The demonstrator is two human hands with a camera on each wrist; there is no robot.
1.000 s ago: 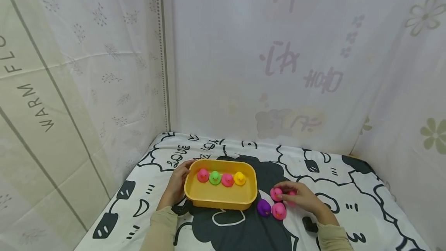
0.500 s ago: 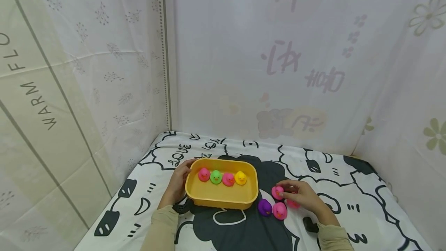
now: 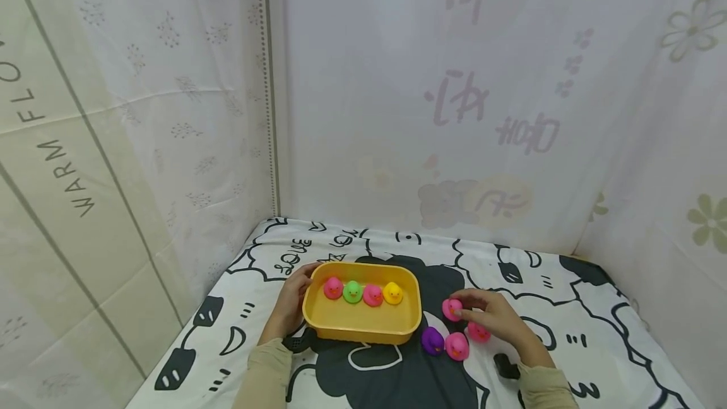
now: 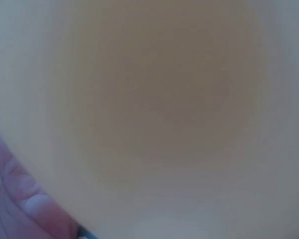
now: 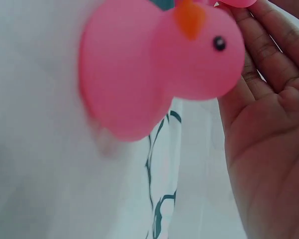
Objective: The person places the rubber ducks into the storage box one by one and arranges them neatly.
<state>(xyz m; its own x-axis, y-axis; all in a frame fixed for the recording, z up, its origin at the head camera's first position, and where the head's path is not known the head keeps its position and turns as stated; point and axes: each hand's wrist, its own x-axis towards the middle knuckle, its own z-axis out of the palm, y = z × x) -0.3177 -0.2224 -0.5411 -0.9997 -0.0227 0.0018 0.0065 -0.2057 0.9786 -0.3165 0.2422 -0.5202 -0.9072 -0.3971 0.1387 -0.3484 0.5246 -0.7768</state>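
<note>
My left hand (image 3: 291, 300) holds the left side of a yellow plastic basin (image 3: 363, 328), its fingers reaching round the far left corner of the rim. Four small toy ducks sit in a row inside: a pink duck (image 3: 333, 288), a green duck (image 3: 353, 291), another pink duck (image 3: 372, 295) and a yellow duck (image 3: 392, 293). Right of the basin, my right hand (image 3: 500, 319) pinches a pink rubber duck (image 3: 451, 309) between thumb and fingers. Below that hand lies a pink duck (image 5: 124, 69), large in the right wrist view. The left wrist view is mostly a blurred tan surface.
A purple duck (image 3: 433, 341) and a pink duck (image 3: 457, 346) lie close together just right of the basin's near corner. The patterned black-and-white cloth (image 3: 602, 346) covers the surface. Pale curtains (image 3: 363, 112) stand behind and at both sides.
My right hand has raised the pinched pink duck slightly, and the pink duck beneath that hand shows more fully. My left hand and the basin hold their place.
</note>
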